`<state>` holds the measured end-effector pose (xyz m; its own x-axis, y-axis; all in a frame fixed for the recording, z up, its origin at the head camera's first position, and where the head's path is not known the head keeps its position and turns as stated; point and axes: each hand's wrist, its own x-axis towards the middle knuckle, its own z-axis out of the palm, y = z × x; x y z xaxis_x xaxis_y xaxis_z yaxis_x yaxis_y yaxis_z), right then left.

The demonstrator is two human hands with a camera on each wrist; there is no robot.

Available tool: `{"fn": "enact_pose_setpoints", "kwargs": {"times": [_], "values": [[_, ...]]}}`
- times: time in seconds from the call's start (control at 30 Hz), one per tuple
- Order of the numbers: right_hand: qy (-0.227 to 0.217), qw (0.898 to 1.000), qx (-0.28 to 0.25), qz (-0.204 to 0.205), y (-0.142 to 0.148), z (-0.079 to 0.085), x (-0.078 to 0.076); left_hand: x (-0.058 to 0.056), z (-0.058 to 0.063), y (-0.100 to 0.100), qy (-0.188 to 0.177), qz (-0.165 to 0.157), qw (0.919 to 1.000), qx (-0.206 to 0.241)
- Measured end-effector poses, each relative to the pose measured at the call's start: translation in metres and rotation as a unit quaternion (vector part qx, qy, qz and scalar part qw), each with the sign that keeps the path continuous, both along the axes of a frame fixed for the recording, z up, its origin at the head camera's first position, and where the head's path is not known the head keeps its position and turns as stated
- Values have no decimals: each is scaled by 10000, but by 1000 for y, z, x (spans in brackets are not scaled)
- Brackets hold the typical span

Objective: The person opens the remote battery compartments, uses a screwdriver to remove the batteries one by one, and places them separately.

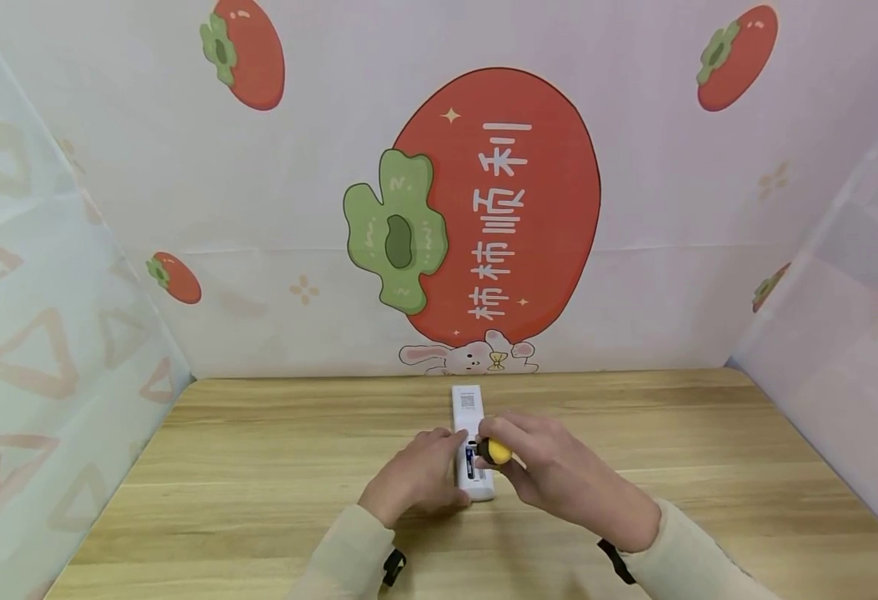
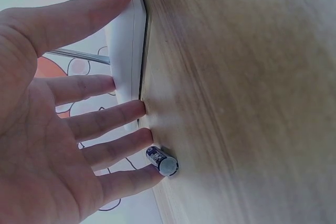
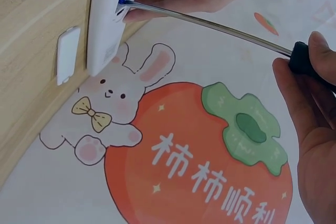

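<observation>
A white remote control lies back side up on the table, its battery compartment uncovered with a blue battery inside. My left hand rests against the remote's left side, thumb near its close end and fingers fairly straight. My right hand grips the yellow-and-black handle of a screwdriver. In the right wrist view, the metal shaft reaches down to the end of the battery in the compartment. Another battery lies on the table by my left fingertips, out of sight in the head view.
A white battery cover lies on the wood beside the remote; my right hand hides it in the head view. The wooden table meets a printed backdrop behind and pale side panels.
</observation>
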<state>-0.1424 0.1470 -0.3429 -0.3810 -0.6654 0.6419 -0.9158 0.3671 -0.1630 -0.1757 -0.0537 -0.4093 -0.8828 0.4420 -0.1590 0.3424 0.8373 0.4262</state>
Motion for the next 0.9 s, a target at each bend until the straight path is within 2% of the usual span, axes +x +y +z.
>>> {"fn": "enact_pose_setpoints", "kwargs": {"times": [0.17, 0.37, 0.7, 0.9], "values": [[-58, 9996, -272, 107, 4, -2, -3, 0, -2, 0, 51, -41, 10000, 16], [-168, 9989, -432, -60, 9, -4, -3, 0, -4, -1, 120, -70, 9999, -8], [-310, 9987, -364, -171, 11, -2, -3, 2, -2, 0, 122, -94, 9999, -18], [-553, 9967, -380, -454, 11, 1, -4, 3, -2, 0, 178, -118, 9998, -18]]}}
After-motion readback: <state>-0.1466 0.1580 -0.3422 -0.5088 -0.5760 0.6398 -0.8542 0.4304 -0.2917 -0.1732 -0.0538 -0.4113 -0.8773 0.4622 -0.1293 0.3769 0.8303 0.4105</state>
